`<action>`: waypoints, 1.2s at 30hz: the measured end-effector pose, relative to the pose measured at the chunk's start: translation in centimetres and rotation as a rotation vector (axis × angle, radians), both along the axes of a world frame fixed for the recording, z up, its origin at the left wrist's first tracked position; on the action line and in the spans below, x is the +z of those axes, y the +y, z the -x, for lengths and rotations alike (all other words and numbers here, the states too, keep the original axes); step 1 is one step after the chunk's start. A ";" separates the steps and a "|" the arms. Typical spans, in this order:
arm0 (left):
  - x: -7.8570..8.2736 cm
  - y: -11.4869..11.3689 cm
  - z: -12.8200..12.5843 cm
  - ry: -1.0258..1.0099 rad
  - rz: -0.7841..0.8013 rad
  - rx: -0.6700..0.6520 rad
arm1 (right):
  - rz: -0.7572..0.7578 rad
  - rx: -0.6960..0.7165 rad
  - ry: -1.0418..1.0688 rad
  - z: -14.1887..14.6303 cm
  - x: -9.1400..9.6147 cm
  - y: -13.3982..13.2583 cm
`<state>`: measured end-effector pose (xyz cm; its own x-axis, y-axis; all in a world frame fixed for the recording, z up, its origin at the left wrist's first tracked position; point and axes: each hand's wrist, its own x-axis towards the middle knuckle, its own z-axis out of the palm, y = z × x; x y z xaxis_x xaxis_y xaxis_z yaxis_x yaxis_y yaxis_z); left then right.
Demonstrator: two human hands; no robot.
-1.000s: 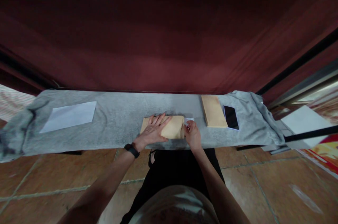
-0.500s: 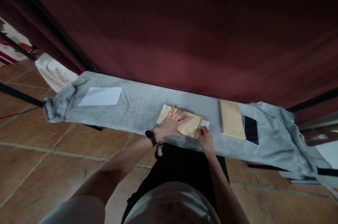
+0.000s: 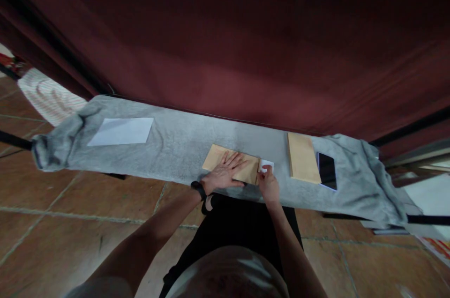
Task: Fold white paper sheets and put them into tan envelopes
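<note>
A tan paper envelope (image 3: 215, 153) lies slantwise on the grey cloth in front of me. My left hand (image 3: 224, 174), with a black band on its wrist, is flat on top of it with fingers spread. At the envelope's right end, my right hand (image 3: 269, 187) has curled fingers closed on the edge. A small white piece (image 3: 266, 164), paper or card, shows beyond that edge, partly under my right fingers. Exactly what lies between those fingertips is hard to see.
A white sheet of paper (image 3: 121, 131) lies on the left of the cloth-covered bench (image 3: 176, 131). To the right are a tan stack of envelopes (image 3: 304, 157) and a dark phone (image 3: 327, 171). A dark red curtain (image 3: 225, 78) hangs directly behind.
My right fingers have shifted along the envelope's right edge, with the index finger now over the white piece, which shows more fully. My left hand stays pressed on the envelope. The view has turned slightly.
</note>
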<state>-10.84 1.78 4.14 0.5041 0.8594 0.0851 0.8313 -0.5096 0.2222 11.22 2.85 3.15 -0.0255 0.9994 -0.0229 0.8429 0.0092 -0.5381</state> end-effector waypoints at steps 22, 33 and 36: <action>-1.9 0.2 0.5 -0.033 -0.100 0.064 | 0.252 0.129 0.326 0.9 2.7 3.8; -1.4 0.1 0.1 0.014 -0.138 0.086 | 0.451 0.062 0.727 2.8 2.0 6.2; -1.5 0.0 0.2 0.020 -0.153 0.109 | 0.523 0.050 0.900 3.0 1.1 5.5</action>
<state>-11.02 1.76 2.63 0.4113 0.8869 0.2104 0.8869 -0.4427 0.1318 8.19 8.35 4.28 -0.2893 0.8674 -0.4048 0.1334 -0.3823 -0.9144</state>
